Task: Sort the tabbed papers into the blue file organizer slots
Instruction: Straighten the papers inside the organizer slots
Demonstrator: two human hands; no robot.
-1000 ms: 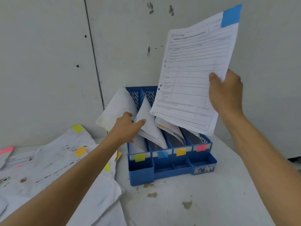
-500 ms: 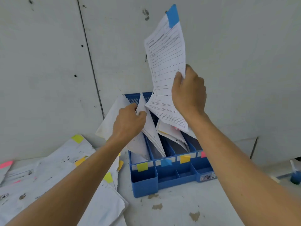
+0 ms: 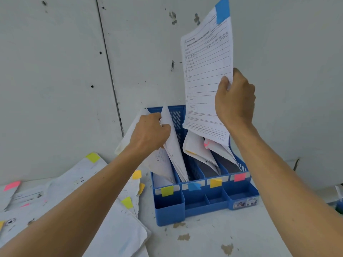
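A blue file organizer (image 3: 204,203) stands against the wall, its slots labelled yellow, blue, orange and pink along the front. My right hand (image 3: 234,101) pinches a printed sheet with a blue tab (image 3: 206,71) and holds it upright above the organizer's right slots. My left hand (image 3: 150,130) grips the papers in the blue-labelled slot (image 3: 173,145) and pulls them toward the left. Other sheets (image 3: 200,153) lean in the orange and pink slots.
A loose spread of tabbed papers (image 3: 78,184) with yellow, orange and pink tabs covers the white table to the left. The grey wall rises directly behind the organizer. A small dark object (image 3: 339,204) sits at the right edge.
My right hand has turned the blue-tabbed sheet more face-on and shifted it right above the organizer. My left hand keeps its grip on the filed papers.
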